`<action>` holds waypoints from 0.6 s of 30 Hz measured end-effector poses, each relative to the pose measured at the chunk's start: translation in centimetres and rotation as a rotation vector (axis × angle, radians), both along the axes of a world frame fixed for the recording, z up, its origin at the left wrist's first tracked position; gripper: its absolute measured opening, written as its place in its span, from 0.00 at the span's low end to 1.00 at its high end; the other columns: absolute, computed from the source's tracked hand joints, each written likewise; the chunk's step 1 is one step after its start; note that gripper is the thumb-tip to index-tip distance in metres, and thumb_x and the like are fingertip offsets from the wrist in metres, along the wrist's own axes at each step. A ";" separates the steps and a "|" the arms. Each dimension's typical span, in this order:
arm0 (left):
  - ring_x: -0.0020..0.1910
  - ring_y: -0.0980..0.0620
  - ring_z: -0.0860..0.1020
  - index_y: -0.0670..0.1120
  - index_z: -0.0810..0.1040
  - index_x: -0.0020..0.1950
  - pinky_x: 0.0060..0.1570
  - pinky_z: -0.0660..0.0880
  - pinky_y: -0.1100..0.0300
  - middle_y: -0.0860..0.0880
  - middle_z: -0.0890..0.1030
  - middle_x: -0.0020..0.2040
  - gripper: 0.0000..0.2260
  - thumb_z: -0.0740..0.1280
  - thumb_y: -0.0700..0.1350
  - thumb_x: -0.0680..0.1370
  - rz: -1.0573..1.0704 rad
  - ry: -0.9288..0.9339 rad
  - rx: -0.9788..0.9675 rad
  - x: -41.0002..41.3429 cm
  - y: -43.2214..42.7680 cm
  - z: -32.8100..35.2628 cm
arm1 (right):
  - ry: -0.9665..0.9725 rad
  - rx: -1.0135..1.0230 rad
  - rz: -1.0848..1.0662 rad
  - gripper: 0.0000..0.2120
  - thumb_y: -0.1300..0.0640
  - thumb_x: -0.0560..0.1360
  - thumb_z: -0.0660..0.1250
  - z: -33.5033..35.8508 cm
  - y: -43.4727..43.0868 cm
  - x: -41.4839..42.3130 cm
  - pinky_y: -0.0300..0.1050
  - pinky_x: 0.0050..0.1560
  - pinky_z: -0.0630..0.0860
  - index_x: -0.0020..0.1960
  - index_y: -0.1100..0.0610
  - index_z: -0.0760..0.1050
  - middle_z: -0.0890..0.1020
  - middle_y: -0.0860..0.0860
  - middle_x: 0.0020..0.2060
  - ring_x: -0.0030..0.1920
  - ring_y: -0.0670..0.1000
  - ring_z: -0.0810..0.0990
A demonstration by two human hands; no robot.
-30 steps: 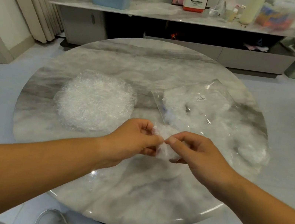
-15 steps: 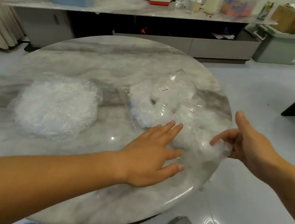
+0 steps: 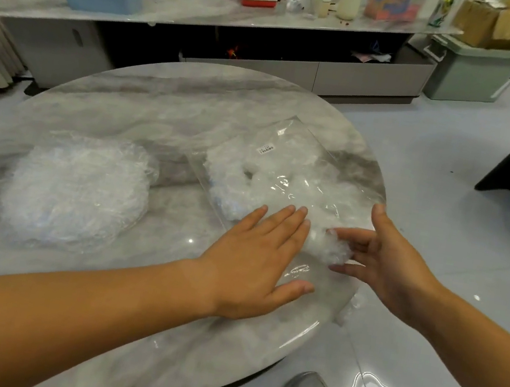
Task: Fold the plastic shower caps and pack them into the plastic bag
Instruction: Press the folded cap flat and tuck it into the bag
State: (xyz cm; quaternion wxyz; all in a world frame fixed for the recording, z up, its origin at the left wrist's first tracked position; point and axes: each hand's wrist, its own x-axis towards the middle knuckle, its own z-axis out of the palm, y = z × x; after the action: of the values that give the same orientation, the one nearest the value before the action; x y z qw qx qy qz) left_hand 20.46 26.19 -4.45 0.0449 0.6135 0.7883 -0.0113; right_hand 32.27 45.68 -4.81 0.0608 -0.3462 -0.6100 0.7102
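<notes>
Now right grip [image 3: 393, 267] (holding cap [image 3: 327, 246]) nearer left grip [image 3: 256, 257].

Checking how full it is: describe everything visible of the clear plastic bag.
The plastic bag is clear, glossy film lying flat on the right side of the round marble table, one corner pointing away. A small white barcode label sits near its far end; white crumpled caps show through. The left hand presses flat on its near part; the right hand holds a bunched cap at its near-right end.
</notes>
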 end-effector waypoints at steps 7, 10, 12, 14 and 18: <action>0.79 0.57 0.33 0.48 0.39 0.83 0.79 0.39 0.42 0.52 0.36 0.82 0.38 0.46 0.68 0.81 -0.044 -0.166 -0.042 -0.2 -0.3 0.6 | 0.202 -0.300 0.045 0.46 0.24 0.75 0.45 -0.3 -1.6 -2.8 0.50 0.61 0.71 0.66 0.58 0.80 0.84 0.55 0.56 0.57 0.52 0.79; 0.80 0.56 0.36 0.48 0.43 0.83 0.79 0.42 0.41 0.52 0.40 0.83 0.38 0.47 0.68 0.80 -0.068 -0.196 -0.022 -0.6 -0.6 0.4 | 0.258 -0.420 -0.044 0.46 0.23 0.74 0.49 0.1 -1.9 -4.4 0.51 0.63 0.71 0.64 0.60 0.80 0.82 0.57 0.51 0.51 0.54 0.79; 0.81 0.56 0.38 0.48 0.45 0.83 0.79 0.44 0.42 0.52 0.41 0.83 0.38 0.46 0.68 0.79 -0.075 -0.220 -0.008 -0.8 -1.0 0.4 | 0.300 -0.517 -0.107 0.45 0.24 0.74 0.53 0.7 -2.2 -5.5 0.50 0.57 0.75 0.65 0.63 0.78 0.84 0.58 0.47 0.46 0.54 0.83; 0.81 0.56 0.41 0.47 0.47 0.83 0.80 0.45 0.42 0.51 0.44 0.83 0.39 0.46 0.68 0.79 -0.093 -0.232 0.017 -0.8 -1.1 0.5 | 0.337 -0.610 -0.223 0.43 0.27 0.73 0.60 1.4 -2.6 -6.4 0.51 0.58 0.77 0.67 0.63 0.75 0.83 0.60 0.50 0.49 0.57 0.83; 0.81 0.55 0.43 0.46 0.50 0.83 0.79 0.47 0.41 0.50 0.46 0.83 0.39 0.46 0.68 0.79 -0.067 -0.227 0.054 -1.5 -1.5 0.4 | 0.369 -0.667 -0.357 0.36 0.32 0.73 0.68 2.0 -3.5 -8.1 0.57 0.65 0.76 0.65 0.63 0.76 0.74 0.65 0.64 0.59 0.65 0.82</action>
State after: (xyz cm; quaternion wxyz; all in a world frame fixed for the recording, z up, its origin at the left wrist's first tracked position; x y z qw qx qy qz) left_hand 18.98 24.66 -4.06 0.1168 0.6379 0.7572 0.0779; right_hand 24.17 42.21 -2.80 0.1757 -0.3142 -0.2561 0.8971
